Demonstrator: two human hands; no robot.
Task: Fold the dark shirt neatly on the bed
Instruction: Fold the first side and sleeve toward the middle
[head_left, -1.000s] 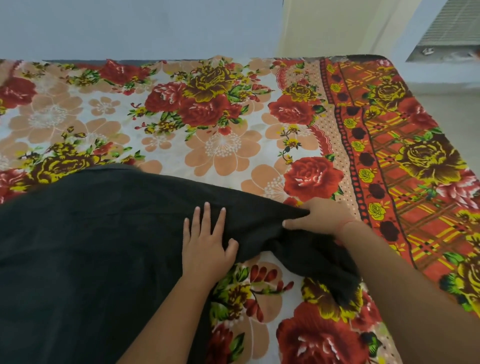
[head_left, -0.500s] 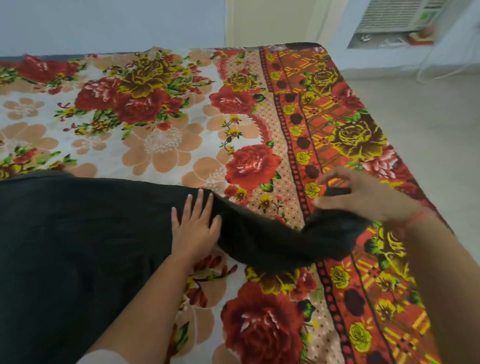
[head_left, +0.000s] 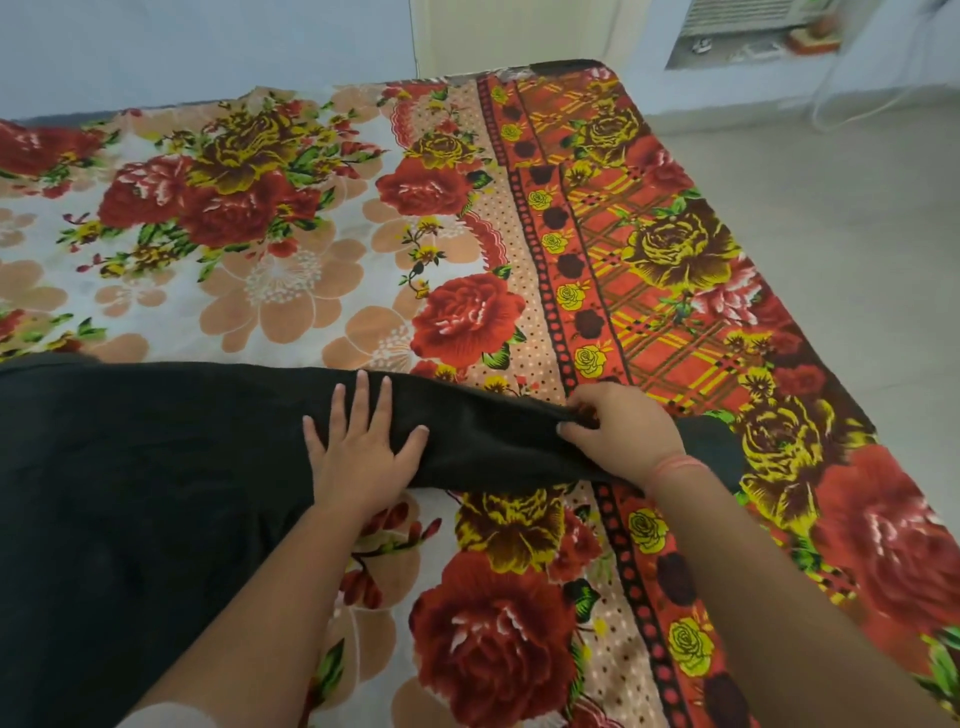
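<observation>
Head view, looking down along both of my forearms. My left hand (head_left: 363, 447) lies palm down on the dark shirt (head_left: 156, 493), fingers straight and spread, thumb angled out to the right; it presses flat and closes on nothing. My right hand (head_left: 621, 434) is curled, its fingertips (head_left: 566, 427) drawn together on a bunched fold of the sleeve (head_left: 493, 441), which runs rightward from under my left hand. A thin pink band (head_left: 675, 464) circles my right wrist. A further dark patch of the shirt shows just past that wrist, to the right.

The shirt's body covers the near-left part of the bed (head_left: 291, 291), lying flat, its far edge running roughly straight from the left frame border to my left fingertips. Its near-right edge falls diagonally beside my left forearm. The sleeve's lower edge stands slightly off the floral bedsheet (head_left: 493, 649) between my two hands.

Beyond the shirt's far edge, the sheet lies bare up to the wall (head_left: 208, 47). Nearer to me, between my forearms, the sheet is also uncovered. The bed's right edge runs diagonally close beside my right forearm, with pale floor (head_left: 841, 234) beyond it. A white vented unit (head_left: 748, 21) sits at the far right, against the wall.
</observation>
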